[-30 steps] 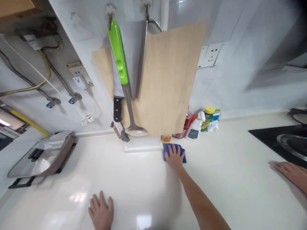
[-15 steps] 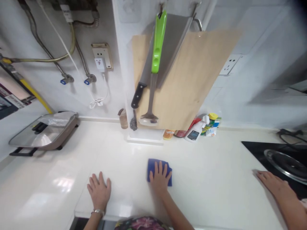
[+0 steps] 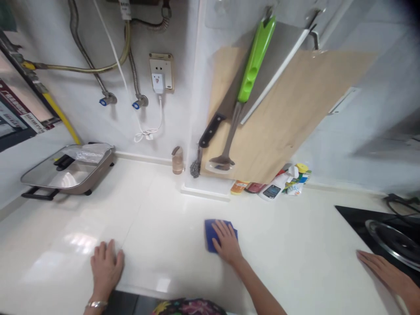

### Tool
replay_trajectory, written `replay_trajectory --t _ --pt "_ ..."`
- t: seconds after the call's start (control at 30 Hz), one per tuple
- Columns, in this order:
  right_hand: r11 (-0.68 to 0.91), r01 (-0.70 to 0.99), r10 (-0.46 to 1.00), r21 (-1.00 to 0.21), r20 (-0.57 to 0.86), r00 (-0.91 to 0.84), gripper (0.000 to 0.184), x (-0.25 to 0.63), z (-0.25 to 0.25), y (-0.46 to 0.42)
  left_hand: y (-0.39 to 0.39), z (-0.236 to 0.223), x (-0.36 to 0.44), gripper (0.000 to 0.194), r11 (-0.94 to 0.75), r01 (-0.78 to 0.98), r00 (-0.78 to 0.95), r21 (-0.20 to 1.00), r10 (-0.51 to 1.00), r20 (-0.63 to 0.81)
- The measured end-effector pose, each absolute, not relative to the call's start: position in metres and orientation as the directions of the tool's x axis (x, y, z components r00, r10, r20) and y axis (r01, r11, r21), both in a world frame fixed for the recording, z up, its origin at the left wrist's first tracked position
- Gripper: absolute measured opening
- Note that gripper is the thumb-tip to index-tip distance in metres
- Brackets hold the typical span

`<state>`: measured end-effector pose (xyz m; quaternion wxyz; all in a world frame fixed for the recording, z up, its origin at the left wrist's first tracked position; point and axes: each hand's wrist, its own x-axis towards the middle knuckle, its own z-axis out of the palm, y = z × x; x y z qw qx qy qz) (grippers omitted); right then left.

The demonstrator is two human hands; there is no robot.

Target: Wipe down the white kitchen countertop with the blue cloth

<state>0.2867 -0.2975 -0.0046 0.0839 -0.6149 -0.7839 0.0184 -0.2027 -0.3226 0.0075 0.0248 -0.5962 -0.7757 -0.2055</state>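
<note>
Drawn nearer, blue cloth [image 3: 210,236] lies folded under hand [image 3: 226,241].

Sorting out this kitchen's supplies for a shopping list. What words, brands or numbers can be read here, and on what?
Nothing can be read with certainty.
Spray bottle: dark label, too small to read.
Printed sheet at far left: too blurred.
White tag on the hose: too small.

I see bright and even light, with soft glare on the white countertop [image 3: 170,262]; the lens bends the edges, and the top right corner is dark and blurred.
</note>
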Motion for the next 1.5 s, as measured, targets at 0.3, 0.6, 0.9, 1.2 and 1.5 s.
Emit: replay_trajectory --t 0.3,0.6,0.9,1.2,1.5 --pt "-0.034 0.999 0.995 -0.003 0.096 0.034 0.060 0.291 -0.012 -0.237 -0.340 -0.003 -0.205 0.070 0.345 0.894 -0.414 0.285 0.878 0.239" --pt "0.060 0.997 0.996 -0.038 0.061 -0.058 0.062 0.198 -0.011 -0.180 -0.342 -0.006 -0.204 0.065 0.319 0.914 -0.389 0.251 0.865 0.316" --pt "0.026 0.994 0.992 -0.110 0.123 -0.012 0.064 0.146 -0.008 -0.169 -0.342 -0.009 -0.211 0.067 0.349 0.908 -0.406 0.231 0.867 0.288" --pt "0.079 0.981 0.991 -0.179 0.123 -0.057 0.061 0.153 0.001 -0.179 -0.340 -0.009 -0.214 0.071 0.378 0.894 -0.433 0.239 0.866 0.250" --pt "0.117 0.966 0.969 -0.229 0.239 -0.061 0.060 0.159 -0.018 -0.256 -0.329 -0.015 -0.214 0.066 0.408 0.878 -0.463 0.249 0.856 0.231"
